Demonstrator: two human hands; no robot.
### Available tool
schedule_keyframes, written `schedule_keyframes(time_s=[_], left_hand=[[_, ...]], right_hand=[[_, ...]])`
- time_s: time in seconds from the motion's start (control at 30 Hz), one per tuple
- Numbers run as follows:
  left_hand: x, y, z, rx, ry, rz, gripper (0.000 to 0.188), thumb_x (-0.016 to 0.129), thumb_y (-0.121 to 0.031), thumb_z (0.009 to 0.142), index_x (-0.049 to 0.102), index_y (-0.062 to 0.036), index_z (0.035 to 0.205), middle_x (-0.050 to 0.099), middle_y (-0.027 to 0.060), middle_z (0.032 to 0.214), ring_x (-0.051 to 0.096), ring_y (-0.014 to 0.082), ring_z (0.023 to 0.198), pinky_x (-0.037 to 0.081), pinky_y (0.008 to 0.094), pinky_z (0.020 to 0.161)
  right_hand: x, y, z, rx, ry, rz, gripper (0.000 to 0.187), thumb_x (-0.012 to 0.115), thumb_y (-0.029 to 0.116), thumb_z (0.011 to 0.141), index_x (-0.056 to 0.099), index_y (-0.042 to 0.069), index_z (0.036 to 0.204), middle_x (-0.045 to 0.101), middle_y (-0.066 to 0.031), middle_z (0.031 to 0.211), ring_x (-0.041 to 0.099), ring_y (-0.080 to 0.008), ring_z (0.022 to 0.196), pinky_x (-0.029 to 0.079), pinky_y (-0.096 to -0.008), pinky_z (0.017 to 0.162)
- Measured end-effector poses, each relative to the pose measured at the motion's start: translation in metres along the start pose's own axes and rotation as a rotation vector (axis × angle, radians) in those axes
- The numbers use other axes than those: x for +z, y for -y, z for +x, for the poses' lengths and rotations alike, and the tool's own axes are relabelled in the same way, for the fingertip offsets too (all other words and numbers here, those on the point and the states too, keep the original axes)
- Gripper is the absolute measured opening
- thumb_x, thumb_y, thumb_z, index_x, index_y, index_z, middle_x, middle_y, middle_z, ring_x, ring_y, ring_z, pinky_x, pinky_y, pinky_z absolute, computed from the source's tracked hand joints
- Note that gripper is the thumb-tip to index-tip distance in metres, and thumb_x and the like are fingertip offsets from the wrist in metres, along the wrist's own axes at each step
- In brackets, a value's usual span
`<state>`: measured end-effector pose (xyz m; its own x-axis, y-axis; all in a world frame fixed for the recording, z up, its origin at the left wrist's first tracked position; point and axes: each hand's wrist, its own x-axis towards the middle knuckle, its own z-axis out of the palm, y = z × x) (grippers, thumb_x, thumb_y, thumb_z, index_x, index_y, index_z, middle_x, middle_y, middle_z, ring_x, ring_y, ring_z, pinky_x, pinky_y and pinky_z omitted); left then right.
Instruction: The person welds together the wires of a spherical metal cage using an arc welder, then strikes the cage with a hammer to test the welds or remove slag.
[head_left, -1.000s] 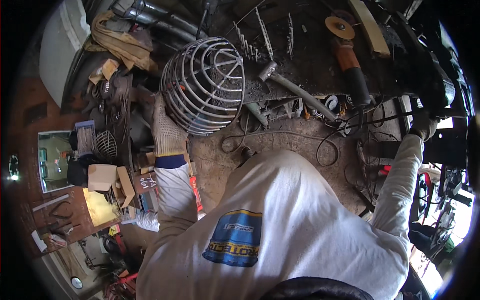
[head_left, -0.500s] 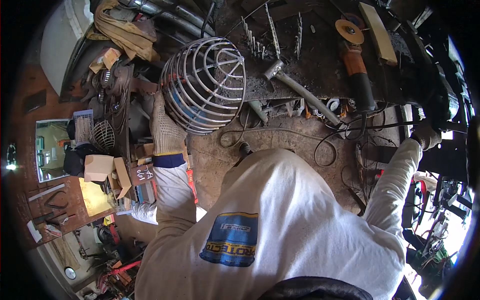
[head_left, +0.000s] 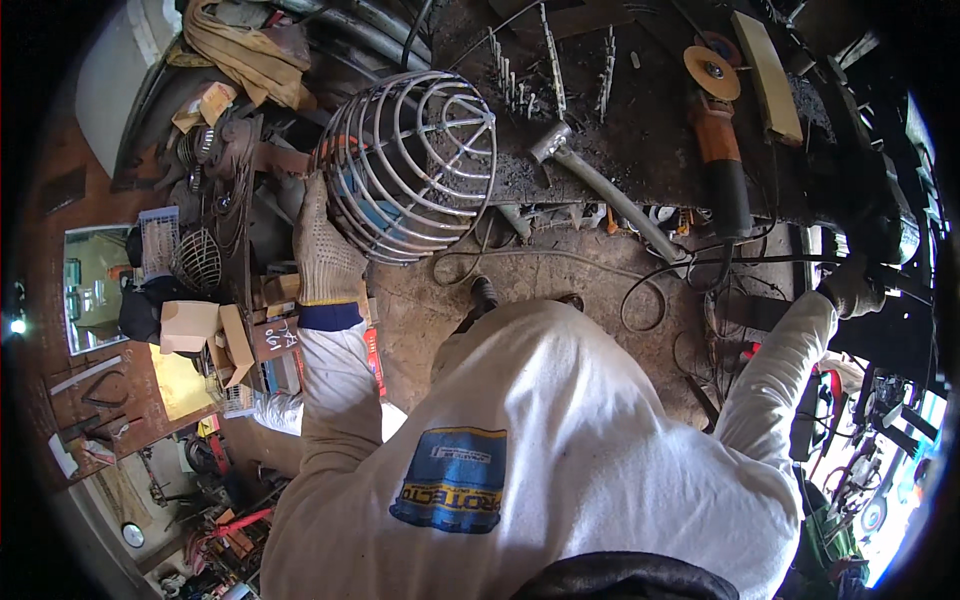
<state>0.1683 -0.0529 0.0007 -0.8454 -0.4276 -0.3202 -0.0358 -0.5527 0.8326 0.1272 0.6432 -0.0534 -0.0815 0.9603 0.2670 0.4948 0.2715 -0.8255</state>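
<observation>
A domed cage of round metal rods (head_left: 425,190) hangs at the front edge of the dark workbench (head_left: 650,150), its rounded end facing right. My left hand (head_left: 330,250), in a knitted glove with a dark blue cuff, is closed on the cage's left rim; the fingertips are hidden behind it. Far out to the right, my right hand (head_left: 852,288), in a darker glove, is closed against a black part in shadow. What its fingers hold is too dark to make out. A hammer (head_left: 605,190) lies between the cage and an angle grinder (head_left: 716,150) with an orange body and tan disc.
Several upright metal pieces (head_left: 553,65) stand at the bench's back, with a pale wooden strip (head_left: 766,78) beyond the grinder. A cable (head_left: 560,253) loops over the floor (head_left: 540,280). To the left are cardboard boxes (head_left: 190,326) and a smaller wire cage (head_left: 198,262).
The whole view has shifted slightly. The cage has turned a little in my left hand, which still grips its rim. My right hand stays by the dark part.
</observation>
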Motion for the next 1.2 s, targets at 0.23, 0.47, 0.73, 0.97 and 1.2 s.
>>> schedule_keyframes(time_s=[0.23,0.47,0.73,0.97,1.2], left_hand=[[0.008,0.001,0.007,-0.006,0.043,-0.006,0.049,0.051,-0.041,0.101,0.052,-0.0076,0.138,0.057,0.0100,0.138,0.054,0.0275,0.125,0.042,0.0413,0.108],[0.000,0.002,-0.011,-0.127,0.104,0.031,0.055,0.038,-0.036,0.106,0.030,-0.0062,0.151,0.035,0.0120,0.155,0.041,0.0309,0.137,0.032,0.0464,0.115],[0.002,0.003,0.005,-0.102,0.052,0.111,0.064,0.049,-0.045,0.100,0.035,-0.0096,0.151,0.035,0.0097,0.156,0.037,0.0300,0.140,0.031,0.0484,0.117],[-0.055,0.000,0.021,0.152,0.395,0.389,0.059,0.040,-0.039,0.105,0.031,-0.0046,0.152,0.035,0.0112,0.156,0.039,0.0271,0.139,0.030,0.0428,0.116],[0.008,-0.007,0.018,-0.069,0.173,0.115,0.048,0.061,-0.035,0.097,0.054,-0.0049,0.134,0.060,0.0109,0.132,0.059,0.0237,0.120,0.048,0.0372,0.101]], right_hand=[[0.016,-0.028,0.006,0.046,-0.184,0.178,0.063,0.081,0.037,0.072,0.057,-0.002,0.114,0.070,-0.0173,0.107,0.068,-0.0335,0.100,0.055,-0.0435,0.087],[0.014,-0.003,-0.029,-0.012,0.104,-0.342,0.062,0.069,0.031,0.085,0.047,0.006,0.137,0.066,-0.0224,0.119,0.063,-0.0391,0.110,0.050,-0.0439,0.094],[-0.035,0.037,0.012,-0.093,-0.119,0.011,0.056,0.073,0.040,0.079,0.058,0.001,0.118,0.069,-0.0228,0.105,0.065,-0.0419,0.102,0.050,-0.0499,0.085],[-0.087,0.063,-0.030,-0.399,0.177,0.646,0.018,0.067,0.004,0.080,0.065,0.001,0.098,0.065,-0.0112,0.096,0.063,-0.0246,0.085,0.052,-0.0394,0.080],[-0.137,0.002,-0.119,-0.226,0.317,0.812,0.024,0.062,0.008,0.095,0.059,-0.001,0.117,0.067,-0.0091,0.096,0.065,-0.0154,0.077,0.054,-0.0262,0.064]])
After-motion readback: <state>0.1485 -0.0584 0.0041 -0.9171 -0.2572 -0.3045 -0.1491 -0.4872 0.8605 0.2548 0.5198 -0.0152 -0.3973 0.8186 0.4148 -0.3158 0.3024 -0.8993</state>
